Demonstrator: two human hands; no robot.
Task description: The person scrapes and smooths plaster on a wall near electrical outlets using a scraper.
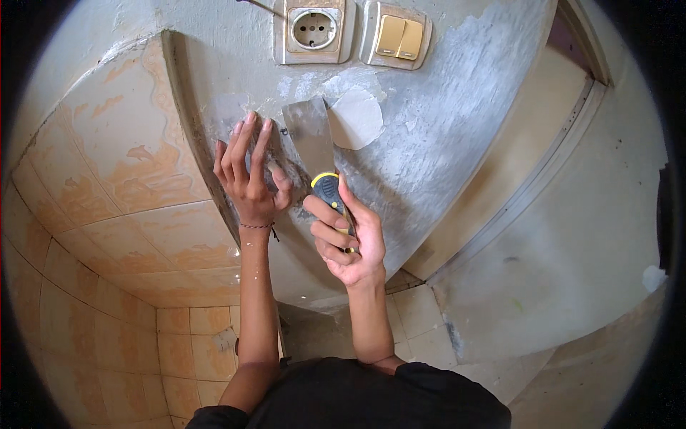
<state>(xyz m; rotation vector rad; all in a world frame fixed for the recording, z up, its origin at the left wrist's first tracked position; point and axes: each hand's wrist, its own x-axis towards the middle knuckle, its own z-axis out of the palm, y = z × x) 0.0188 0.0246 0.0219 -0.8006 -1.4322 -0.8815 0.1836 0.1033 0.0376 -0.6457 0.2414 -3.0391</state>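
In my right hand (346,232) is a putty knife (311,132), gripped by its black and yellow handle. Its wide metal blade points up along the grey wall (443,136), the tip beside a pale patch (357,118) of exposed or filled plaster. Whether the blade edge touches the wall, I cannot tell. My left hand (250,171) rests against the wall to the left of the blade, fingers spread and holding nothing. A thin dark cord bracelet circles that wrist.
Above the patch are a round power socket (313,30) and a double light switch (399,38). Orange-patterned tiles (136,157) cover the wall at left, with a raised edge beside my left hand. A door frame (522,171) stands at right. Floor tiles (418,314) show below.
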